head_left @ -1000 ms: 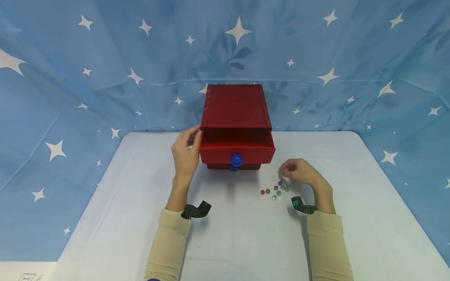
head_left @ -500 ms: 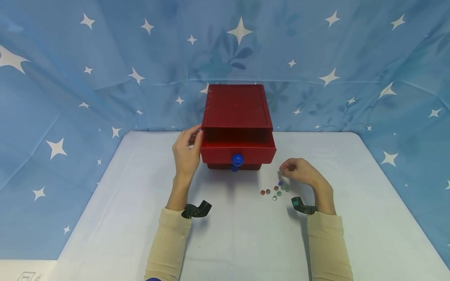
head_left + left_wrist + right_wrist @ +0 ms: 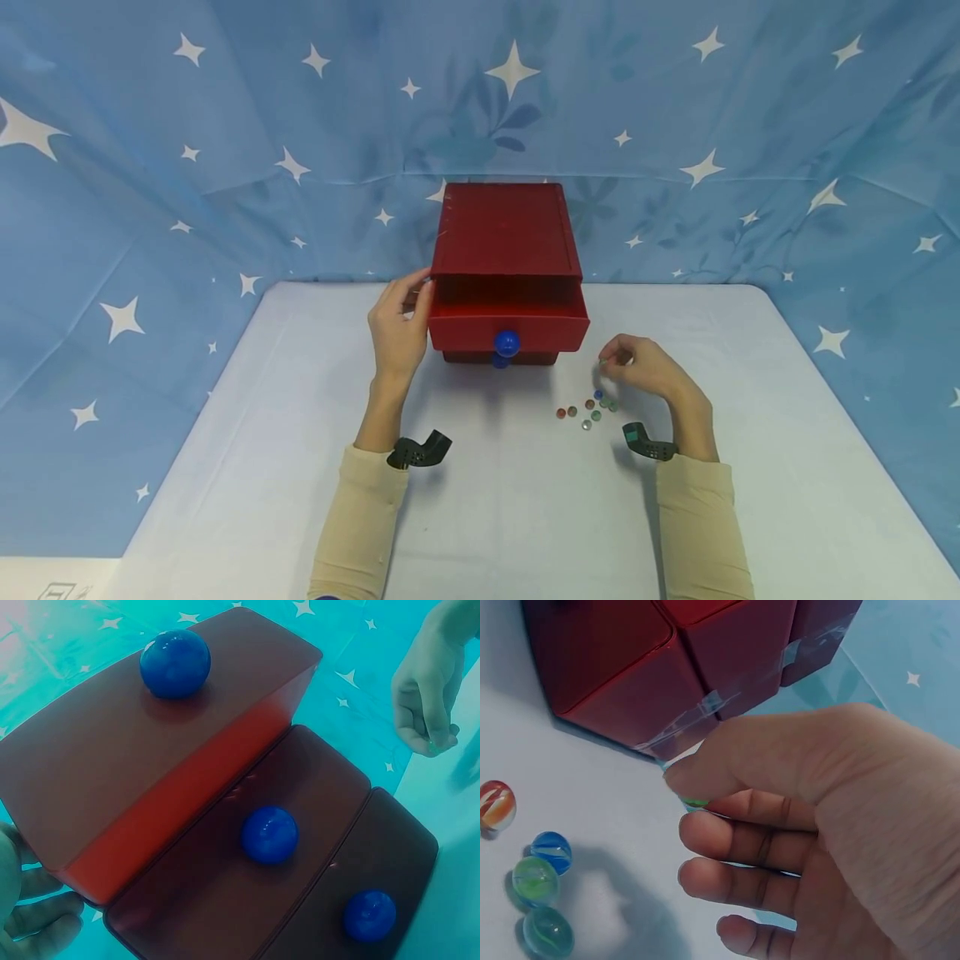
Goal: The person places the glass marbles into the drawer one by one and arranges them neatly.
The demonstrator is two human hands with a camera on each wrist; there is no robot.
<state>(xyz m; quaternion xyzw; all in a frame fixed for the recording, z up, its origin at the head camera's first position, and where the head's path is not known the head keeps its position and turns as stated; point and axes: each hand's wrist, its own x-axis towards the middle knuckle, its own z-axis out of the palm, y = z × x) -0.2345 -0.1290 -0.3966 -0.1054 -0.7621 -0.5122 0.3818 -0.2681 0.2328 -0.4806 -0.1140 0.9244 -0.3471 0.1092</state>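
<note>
Green marble [image 3: 697,802] — pinched (mostly hidden) at tip of the right grip [image 3: 647,367].

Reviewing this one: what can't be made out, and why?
Held marble, right wrist view: mostly covered by the right hand.
Rear of the drawer, head view: hidden by the cabinet and shadow.
Left hand, left wrist view: cut off by the left edge.
Loose marbles, head view: too small to show their patterns.

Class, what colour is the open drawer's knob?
Plain glossy blue; the knob shows best in the left wrist view.
</note>
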